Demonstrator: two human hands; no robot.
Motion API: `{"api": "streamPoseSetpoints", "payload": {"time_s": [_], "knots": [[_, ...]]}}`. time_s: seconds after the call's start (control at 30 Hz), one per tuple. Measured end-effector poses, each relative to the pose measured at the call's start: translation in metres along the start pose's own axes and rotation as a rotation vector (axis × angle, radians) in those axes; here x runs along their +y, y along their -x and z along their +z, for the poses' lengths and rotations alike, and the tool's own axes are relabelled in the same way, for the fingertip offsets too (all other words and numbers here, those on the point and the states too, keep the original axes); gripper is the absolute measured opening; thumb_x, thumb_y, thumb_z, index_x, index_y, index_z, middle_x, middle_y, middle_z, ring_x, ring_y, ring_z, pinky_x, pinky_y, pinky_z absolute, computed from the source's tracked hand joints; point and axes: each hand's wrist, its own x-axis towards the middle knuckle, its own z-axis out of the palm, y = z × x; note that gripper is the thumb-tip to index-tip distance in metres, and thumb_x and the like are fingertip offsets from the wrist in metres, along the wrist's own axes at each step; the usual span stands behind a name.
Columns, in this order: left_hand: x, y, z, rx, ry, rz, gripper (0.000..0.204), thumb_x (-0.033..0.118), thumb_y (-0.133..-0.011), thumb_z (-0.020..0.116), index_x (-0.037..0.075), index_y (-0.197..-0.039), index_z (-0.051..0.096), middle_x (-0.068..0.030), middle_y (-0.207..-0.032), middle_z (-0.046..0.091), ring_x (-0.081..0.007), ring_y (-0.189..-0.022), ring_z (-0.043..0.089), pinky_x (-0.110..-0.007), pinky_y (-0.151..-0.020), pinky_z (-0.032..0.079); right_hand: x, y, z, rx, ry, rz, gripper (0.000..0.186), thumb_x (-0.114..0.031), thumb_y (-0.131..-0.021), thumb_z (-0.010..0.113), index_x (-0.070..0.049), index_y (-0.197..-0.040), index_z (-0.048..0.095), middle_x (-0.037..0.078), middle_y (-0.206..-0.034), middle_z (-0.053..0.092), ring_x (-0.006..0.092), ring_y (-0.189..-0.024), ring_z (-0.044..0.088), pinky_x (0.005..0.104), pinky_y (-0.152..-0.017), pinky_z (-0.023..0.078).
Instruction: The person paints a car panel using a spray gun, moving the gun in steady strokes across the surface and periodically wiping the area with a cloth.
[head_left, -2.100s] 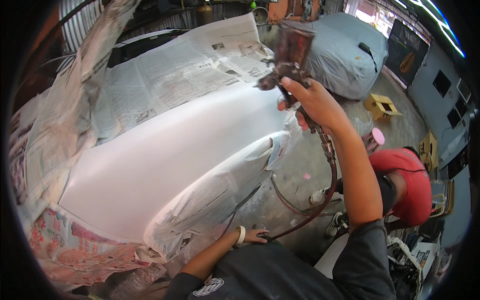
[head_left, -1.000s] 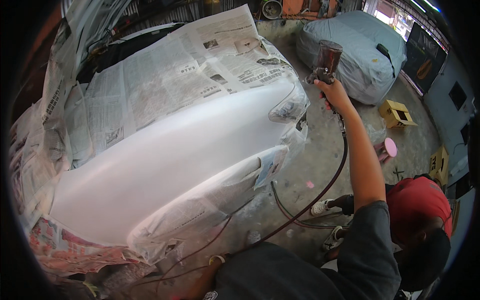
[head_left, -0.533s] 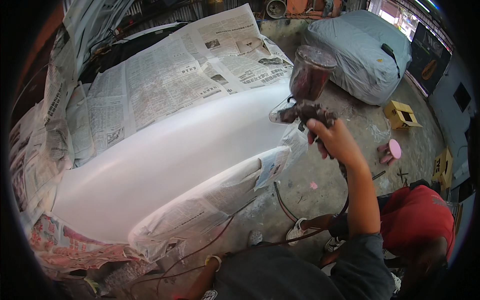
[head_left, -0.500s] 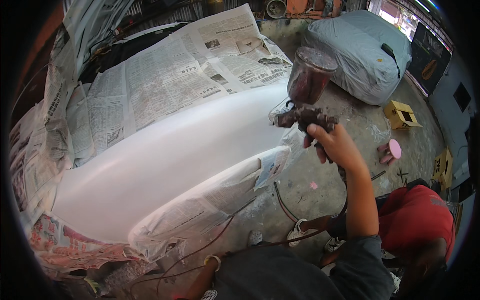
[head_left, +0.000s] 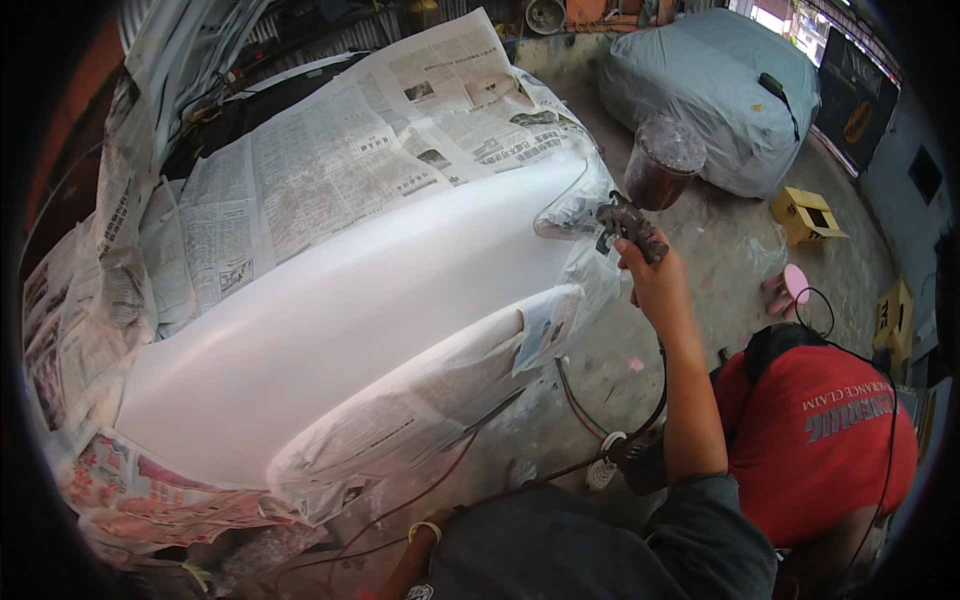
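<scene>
My right hand [head_left: 652, 272] grips a grimy spray gun [head_left: 630, 225] with a dark cup [head_left: 663, 168] on top, held out by the far end of a smooth white car fender [head_left: 350, 290]. A hose runs down from the gun past my forearm. Newspaper [head_left: 300, 150] masks the car above the fender and around the wheel arch below it. My left hand [head_left: 445, 518], wearing a pale wristband, is low beside my body, near a hose [head_left: 525, 483]; its fingers are hidden.
A covered car [head_left: 710, 110] stands behind at right. Cardboard boxes [head_left: 800, 205], a pink stool [head_left: 795, 282] and several hoses [head_left: 460, 450] lie on the concrete floor [head_left: 690, 390]. A person in red [head_left: 820, 450] crouches close at my right, back toward me.
My right hand with the gun has come lower than two seconds ago, its cup now tipped toward the camera. The person in red has shifted nearer. My left hand has mostly slipped from sight.
</scene>
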Motion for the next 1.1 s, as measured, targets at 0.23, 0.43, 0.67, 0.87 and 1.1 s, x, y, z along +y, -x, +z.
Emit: {"api": "streamPoseSetpoints", "payload": {"time_s": [0.23, 0.43, 0.67, 0.87, 1.1], "knots": [[-0.020, 0.022, -0.003, 0.024, -0.014, -0.071, 0.042, 0.020, -0.099, 0.044, 0.000, -0.134, 0.054, -0.0207, -0.139, 0.053, -0.0367, -0.122, 0.057, -0.048, -0.099, 0.045, 0.011, 0.048, 0.005, -0.188, -0.146, -0.001, 0.024, -0.026, -0.093, 0.068, -0.003, -0.098, 0.063, 0.002, -0.070, 0.061, 0.0102, -0.046, 0.052, 0.0287, -0.044, 0.041], [-0.034, 0.037, -0.006, 0.039, -0.012, -0.115, 0.042, 0.020, -0.099, 0.044, 0.000, -0.134, 0.054, -0.0206, -0.139, 0.053, -0.0366, -0.122, 0.057, -0.049, -0.099, 0.045, 0.011, 0.062, 0.012, -0.132, -0.288, 0.069, 0.023, -0.024, -0.093, 0.067, -0.002, -0.099, 0.061, 0.001, -0.071, 0.061, 0.0074, -0.044, 0.049, 0.0253, -0.041, 0.039], [-0.037, 0.044, -0.003, 0.056, 0.009, -0.141, 0.042, 0.020, -0.099, 0.044, 0.000, -0.134, 0.054, -0.0204, -0.139, 0.054, -0.0365, -0.122, 0.057, -0.049, -0.099, 0.045, 0.009, 0.079, 0.044, -0.139, -0.248, 0.048, 0.025, -0.025, -0.093, 0.069, -0.003, -0.097, 0.058, 0.003, -0.071, 0.060, 0.0093, -0.059, 0.052, 0.0287, -0.054, 0.043], [-0.036, 0.044, -0.006, 0.060, 0.011, -0.151, 0.042, 0.020, -0.099, 0.045, 0.000, -0.134, 0.054, -0.0202, -0.138, 0.054, -0.0364, -0.122, 0.057, -0.049, -0.099, 0.045, -0.006, 0.109, 0.049, -0.374, -0.255, -0.032, 0.030, -0.028, -0.091, 0.072, -0.004, -0.103, 0.060, 0.002, -0.067, 0.058, 0.0084, -0.061, 0.054, 0.0283, -0.055, 0.043], [-0.037, 0.046, -0.010, 0.070, 0.014, -0.158, 0.041, 0.020, -0.098, 0.045, 0.000, -0.134, 0.054, -0.0200, -0.138, 0.054, -0.0363, -0.122, 0.057, -0.049, -0.099, 0.045, 0.011, 0.098, 0.046, -0.304, -0.378, 0.050, 0.026, -0.026, -0.091, 0.072, -0.005, -0.100, 0.060, -0.002, -0.063, 0.054, 0.0059, -0.047, 0.049, 0.0252, -0.042, 0.038]]}}
